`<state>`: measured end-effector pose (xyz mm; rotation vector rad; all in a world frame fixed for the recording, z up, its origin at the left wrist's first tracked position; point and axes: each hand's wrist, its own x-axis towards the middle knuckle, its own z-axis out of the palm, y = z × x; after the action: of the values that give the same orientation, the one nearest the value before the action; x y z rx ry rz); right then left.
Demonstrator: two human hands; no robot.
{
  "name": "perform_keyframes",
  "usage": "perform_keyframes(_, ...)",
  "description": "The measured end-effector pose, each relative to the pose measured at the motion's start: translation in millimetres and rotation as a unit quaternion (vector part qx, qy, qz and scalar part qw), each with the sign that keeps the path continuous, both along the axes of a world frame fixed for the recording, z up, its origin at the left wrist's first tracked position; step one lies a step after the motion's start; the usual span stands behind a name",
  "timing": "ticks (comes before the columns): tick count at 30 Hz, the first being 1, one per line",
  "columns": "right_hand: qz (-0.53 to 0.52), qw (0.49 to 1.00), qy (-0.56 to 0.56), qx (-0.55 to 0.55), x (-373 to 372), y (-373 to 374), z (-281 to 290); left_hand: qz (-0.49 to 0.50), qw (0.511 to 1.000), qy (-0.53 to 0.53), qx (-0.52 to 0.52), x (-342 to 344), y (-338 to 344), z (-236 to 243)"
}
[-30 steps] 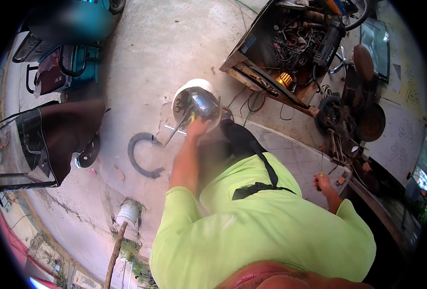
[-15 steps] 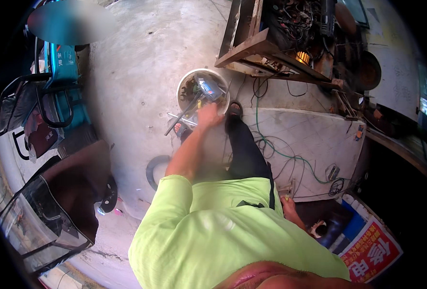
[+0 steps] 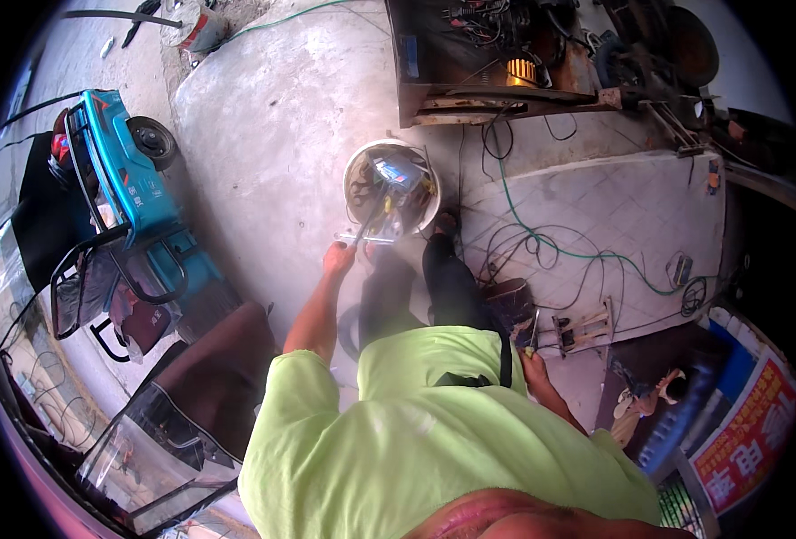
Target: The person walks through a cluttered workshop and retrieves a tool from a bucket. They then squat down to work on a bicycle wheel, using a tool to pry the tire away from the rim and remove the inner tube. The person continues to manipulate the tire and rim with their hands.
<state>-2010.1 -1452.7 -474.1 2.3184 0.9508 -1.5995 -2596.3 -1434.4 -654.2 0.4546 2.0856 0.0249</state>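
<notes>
A round white bucket [image 3: 351, 211] stands on the floor ahead of my feet, full of tools and packets, with a blue-and-white packet [image 3: 400, 172] on top. Below its left rim, my left hand [image 3: 338, 258] is closed round the lower end of a dark bar [image 3: 368, 216] that slants out of the bucket. A silver rod [image 3: 378, 240] crosses by the bucket's near rim, close to that hand. Down at my right side, my right hand [image 3: 534, 366] grips a screwdriver [image 3: 531, 349] with a yellowish handle, its thin metal shaft pointing up.
Right of the bucket, a green hose [image 3: 546, 238] and dark cables lie over a pale slab [image 3: 631, 198]. A metal frame with machinery [image 3: 505, 94] stands ahead right. To the left are a blue three-wheeled vehicle [image 3: 133, 175] and a brown cover [image 3: 223, 373]. A red sign [image 3: 748, 431] stands at lower right.
My left hand has moved from the bucket's near rim to the lower left and now holds the bar's end. The view has shifted; my right hand stays at my side.
</notes>
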Motion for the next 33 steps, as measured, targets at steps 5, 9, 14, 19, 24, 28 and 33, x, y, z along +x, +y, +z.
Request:
perform_keyframes(5,-0.232,0.970,0.056,-0.037,-42,1,39,-0.054,0.996,-0.033,-0.060,-2,-35,-49)
perform_keyframes(9,-0.298,0.953,0.048,-0.024,-53,-70,40,-0.051,0.985,-0.160,-0.044,2,-41,-83)
perform_keyframes(14,-0.040,0.997,-0.045,0.040,-98,-125,18,0.019,0.943,-0.287,0.167,-12,-55,-134)
perform_keyframes(19,-0.157,0.986,-0.015,0.056,-133,-173,-4,0.158,0.906,-0.382,0.086,-26,6,-16)
perform_keyframes(24,-0.209,0.974,0.016,0.081,-179,-191,15,0.362,0.803,-0.474,0.001,-46,-2,113)
perform_keyframes(28,-0.273,0.959,0.057,0.053,-192,-218,1,0.330,0.831,-0.447,-0.020,-56,-31,177)
perform_keyframes(33,-0.384,0.915,0.112,0.047,-203,-243,-9,0.237,0.895,-0.376,-0.046,-55,-81,222)
